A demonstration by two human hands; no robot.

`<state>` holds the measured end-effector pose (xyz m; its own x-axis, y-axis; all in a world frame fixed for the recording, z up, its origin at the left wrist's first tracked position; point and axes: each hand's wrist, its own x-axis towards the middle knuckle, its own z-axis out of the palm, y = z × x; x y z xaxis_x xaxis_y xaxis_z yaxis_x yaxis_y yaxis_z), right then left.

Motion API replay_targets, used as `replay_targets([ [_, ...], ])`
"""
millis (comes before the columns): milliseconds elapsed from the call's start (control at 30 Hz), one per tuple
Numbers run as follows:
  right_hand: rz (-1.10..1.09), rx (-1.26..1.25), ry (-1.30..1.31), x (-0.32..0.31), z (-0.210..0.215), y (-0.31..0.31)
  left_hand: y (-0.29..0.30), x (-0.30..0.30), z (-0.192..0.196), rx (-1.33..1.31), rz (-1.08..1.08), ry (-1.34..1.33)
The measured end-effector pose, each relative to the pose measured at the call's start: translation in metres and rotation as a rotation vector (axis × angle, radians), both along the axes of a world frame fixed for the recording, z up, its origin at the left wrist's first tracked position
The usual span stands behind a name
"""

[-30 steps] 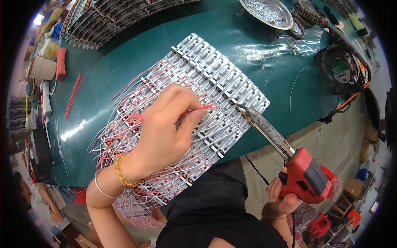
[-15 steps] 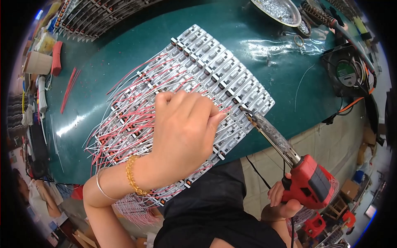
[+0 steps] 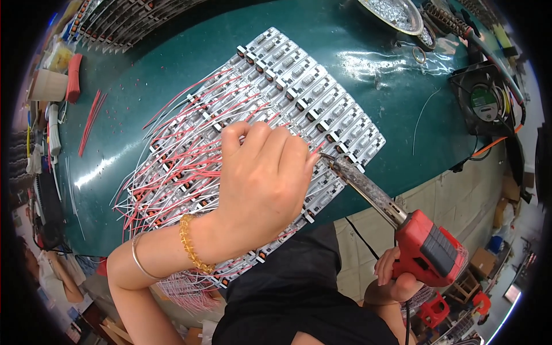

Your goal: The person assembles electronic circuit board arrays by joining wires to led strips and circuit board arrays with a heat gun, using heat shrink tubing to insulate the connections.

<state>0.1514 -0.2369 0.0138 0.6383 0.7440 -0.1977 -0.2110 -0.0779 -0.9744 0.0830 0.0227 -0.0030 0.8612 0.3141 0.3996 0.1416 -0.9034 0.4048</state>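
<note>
My left hand [image 3: 264, 178] is closed over a panel of silvery rectangular modules [image 3: 310, 83] set side by side in rows. Its thumb and fingers are pinched together, and a red wire [image 3: 317, 148] pokes out at the fingertips. Rows of red and white wires [image 3: 172, 167] fan out from the modules toward the left; the hand hides part of them. In my right hand [image 3: 397, 279] is the handle of a red soldering gun [image 3: 428, 247]. Its dark bent tip [image 3: 326, 157] points up-left, close beside the left fingertips; whether it touches the wire I cannot tell.
A metal dish [image 3: 397, 14] of silvery scraps stands at the far edge beside a coiled-spring iron holder [image 3: 445, 20]. A black fan [image 3: 486, 103] sits at the right. Loose red wires [image 3: 92, 121] lie left on the green table [image 3: 190, 43]; more modules [image 3: 126, 23] are stacked far left.
The soldering gun's tip has shifted left, from the modules' ends to right beside my left fingertips. My left hand stays pinched, moved slightly to the right.
</note>
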Motion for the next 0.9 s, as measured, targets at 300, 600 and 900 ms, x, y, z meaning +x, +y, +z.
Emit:
replay_targets([
  [300,-0.125,0.103,0.071,-0.005,-0.006,-0.009,-0.001,-0.001,0.001,0.039,-0.027,0.015],
  [600,-0.249,-0.042,-0.126,-0.013,0.001,-0.004,0.002,-0.002,0.011,-0.245,-0.022,-0.1],
  [900,-0.073,0.079,0.026,-0.004,-0.008,-0.017,-0.003,0.0,0.013,-0.251,-0.057,0.072],
])
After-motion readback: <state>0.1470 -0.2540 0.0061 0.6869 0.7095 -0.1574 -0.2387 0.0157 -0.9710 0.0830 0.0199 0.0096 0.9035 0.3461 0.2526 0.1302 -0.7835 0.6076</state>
